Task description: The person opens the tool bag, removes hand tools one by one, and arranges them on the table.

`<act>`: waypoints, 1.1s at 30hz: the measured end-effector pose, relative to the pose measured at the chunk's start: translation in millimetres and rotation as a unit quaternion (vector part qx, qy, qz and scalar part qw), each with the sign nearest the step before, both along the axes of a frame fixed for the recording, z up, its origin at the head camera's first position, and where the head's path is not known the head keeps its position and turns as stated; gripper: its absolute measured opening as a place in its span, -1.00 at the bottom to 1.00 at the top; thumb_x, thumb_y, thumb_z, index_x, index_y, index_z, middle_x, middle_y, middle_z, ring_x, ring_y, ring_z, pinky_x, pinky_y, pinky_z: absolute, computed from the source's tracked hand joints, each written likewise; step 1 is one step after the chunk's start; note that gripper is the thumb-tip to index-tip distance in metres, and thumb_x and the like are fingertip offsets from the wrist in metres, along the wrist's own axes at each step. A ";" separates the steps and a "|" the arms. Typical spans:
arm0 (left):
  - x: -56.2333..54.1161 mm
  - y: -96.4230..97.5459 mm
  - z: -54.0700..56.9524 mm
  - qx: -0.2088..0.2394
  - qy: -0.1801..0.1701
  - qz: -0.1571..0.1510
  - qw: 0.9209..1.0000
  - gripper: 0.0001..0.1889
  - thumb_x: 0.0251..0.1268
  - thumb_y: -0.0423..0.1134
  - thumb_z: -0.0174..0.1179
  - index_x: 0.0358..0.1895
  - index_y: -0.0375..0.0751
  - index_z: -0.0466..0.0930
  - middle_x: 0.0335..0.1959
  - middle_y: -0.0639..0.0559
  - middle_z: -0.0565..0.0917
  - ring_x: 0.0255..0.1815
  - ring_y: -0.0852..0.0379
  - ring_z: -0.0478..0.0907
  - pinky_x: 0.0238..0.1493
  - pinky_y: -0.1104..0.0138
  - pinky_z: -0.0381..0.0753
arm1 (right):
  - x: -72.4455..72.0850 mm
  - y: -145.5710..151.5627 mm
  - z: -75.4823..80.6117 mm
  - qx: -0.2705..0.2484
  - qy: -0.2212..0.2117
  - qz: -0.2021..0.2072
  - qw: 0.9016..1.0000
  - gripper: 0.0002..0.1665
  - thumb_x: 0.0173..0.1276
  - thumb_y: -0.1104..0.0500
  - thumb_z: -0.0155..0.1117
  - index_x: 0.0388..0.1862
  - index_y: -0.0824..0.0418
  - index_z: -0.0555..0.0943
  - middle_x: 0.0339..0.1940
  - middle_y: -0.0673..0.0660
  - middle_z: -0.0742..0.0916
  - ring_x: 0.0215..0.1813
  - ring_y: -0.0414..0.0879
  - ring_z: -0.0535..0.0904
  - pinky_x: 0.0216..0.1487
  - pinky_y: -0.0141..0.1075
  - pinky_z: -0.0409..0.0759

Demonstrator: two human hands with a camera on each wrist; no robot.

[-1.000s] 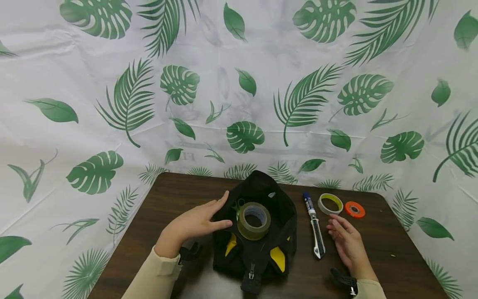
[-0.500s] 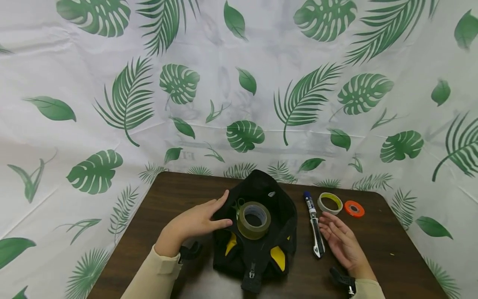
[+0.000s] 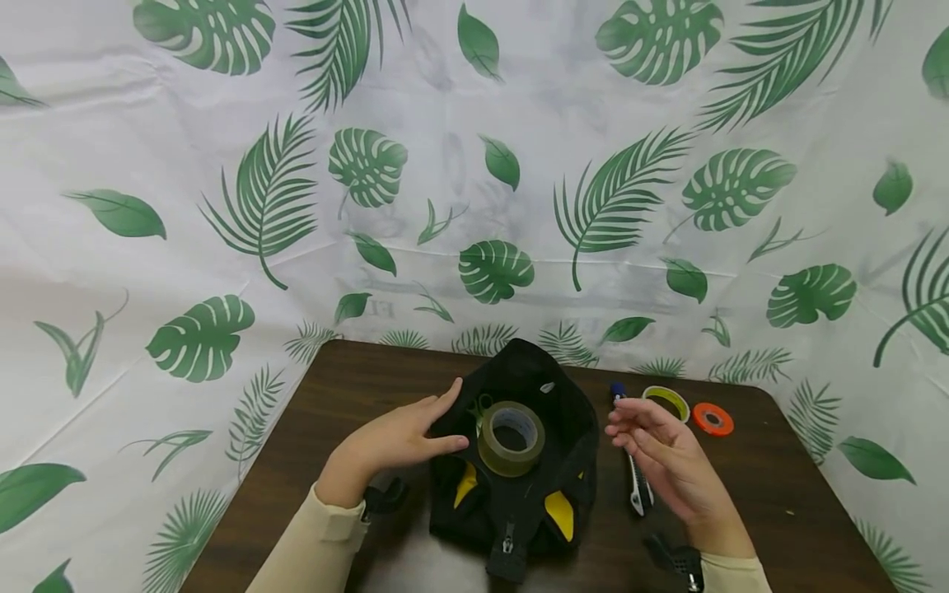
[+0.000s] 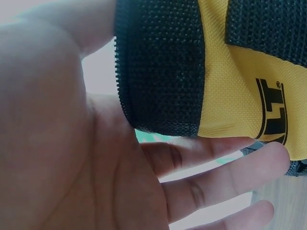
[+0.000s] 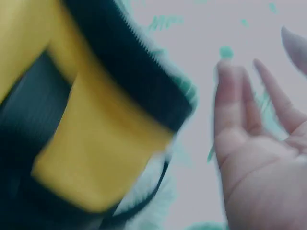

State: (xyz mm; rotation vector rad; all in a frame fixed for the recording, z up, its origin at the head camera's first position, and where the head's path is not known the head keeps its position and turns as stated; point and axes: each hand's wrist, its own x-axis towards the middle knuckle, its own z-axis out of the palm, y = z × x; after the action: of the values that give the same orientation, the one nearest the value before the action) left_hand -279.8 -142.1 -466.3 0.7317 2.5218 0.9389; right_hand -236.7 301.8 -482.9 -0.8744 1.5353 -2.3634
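Note:
A black and yellow tool bag [image 3: 463, 515] stands with its zippered mouth open, a roll of clear brown packing tape [image 3: 511, 463] inside. Green-handled scissors [image 3: 483, 404] poke up behind the roll. At the bag's left rim my left hand [image 3: 391, 445] holds the edge, thumb over the inside and fingers along the outer wall. The left wrist view shows the zipper edge [image 4: 160, 67] between thumb and fingers. My right hand [image 3: 670, 465] is raised right of the bag with loosely bent fingers and nothing in it. It partly hides a utility knife [image 3: 640, 492] and a blue-capped marker [image 3: 618, 389].
Behind my right hand lie a roll of whitish tape with a yellow core [image 3: 677, 401] and a flat orange ring-shaped roll [image 3: 713, 419]. The dark wooden table [image 3: 356, 379] ends at a white leaf-print curtain [image 3: 437, 189] at the back.
My right hand has moved left and up, from beside the tape rolls toward the bag, now overlapping the knife and marker. My left hand stays at the bag's rim.

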 end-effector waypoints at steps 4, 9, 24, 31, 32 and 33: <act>0.6 -0.1 0.3 0.000 -0.001 0.000 1.000 0.04 0.51 0.49 0.14 0.82 0.38 -0.27 0.83 0.08 0.08 0.82 -0.21 0.08 0.72 -0.25 0.20 | 3.0 -24.8 26.8 0.109 0.006 -0.029 0.994 -0.48 0.74 0.49 -0.13 0.61 0.49 0.33 0.33 0.12 0.67 0.31 -0.04 0.69 0.34 -0.31 0.70; 1.2 0.5 0.5 0.003 -0.003 -0.001 1.000 0.04 0.51 0.49 0.15 0.82 0.39 -0.27 0.83 0.08 0.08 0.83 -0.21 0.08 0.72 -0.27 0.20 | 4.2 -59.3 50.7 0.250 0.008 -0.084 0.965 -0.47 0.72 0.33 0.16 0.59 0.32 0.44 0.40 0.18 0.63 0.33 -0.03 0.68 0.32 -0.28 0.72; 1.6 1.9 0.4 -0.003 -0.006 0.009 1.000 0.03 0.51 0.49 0.15 0.82 0.39 -0.25 0.82 -0.03 0.11 0.80 -0.23 0.14 0.70 -0.26 0.24 | -33.3 -151.8 74.0 0.539 0.027 -0.147 0.829 -0.22 0.49 -0.19 0.52 0.57 -0.05 0.49 0.47 0.20 0.53 0.48 0.19 0.53 0.46 0.25 0.56; 2.0 0.1 0.5 0.007 -0.002 0.001 1.000 0.03 0.52 0.47 0.15 0.82 0.36 -0.24 0.82 -0.01 0.09 0.79 -0.20 0.18 0.69 -0.24 0.27 | -54.5 -171.1 71.5 0.649 0.017 -0.145 0.747 -0.07 0.42 -0.19 0.59 0.63 0.10 0.46 0.55 0.34 0.47 0.35 0.18 0.63 0.34 0.22 0.66; 2.0 0.0 0.8 0.008 -0.002 0.000 1.000 0.03 0.52 0.47 0.15 0.82 0.36 -0.25 0.83 0.00 0.08 0.79 -0.19 0.17 0.70 -0.24 0.27 | -57.3 -172.2 68.5 0.658 0.014 -0.144 0.739 -0.05 0.41 -0.19 0.59 0.64 0.13 0.45 0.56 0.36 0.46 0.35 0.20 0.64 0.34 0.23 0.66; 1.8 0.0 0.9 0.008 -0.001 -0.002 1.000 0.03 0.53 0.47 0.15 0.82 0.35 -0.25 0.83 0.01 0.07 0.80 -0.19 0.17 0.70 -0.24 0.27 | -59.5 -173.0 64.8 0.665 0.008 -0.143 0.733 -0.02 0.41 -0.19 0.59 0.65 0.15 0.43 0.59 0.37 0.45 0.39 0.23 0.62 0.36 0.24 0.65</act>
State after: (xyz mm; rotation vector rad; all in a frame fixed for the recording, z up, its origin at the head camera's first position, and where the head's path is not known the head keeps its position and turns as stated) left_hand -278.0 -142.1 -465.4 0.7406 2.5135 0.9590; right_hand -296.1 128.8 -418.1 -0.2446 2.7402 -0.7246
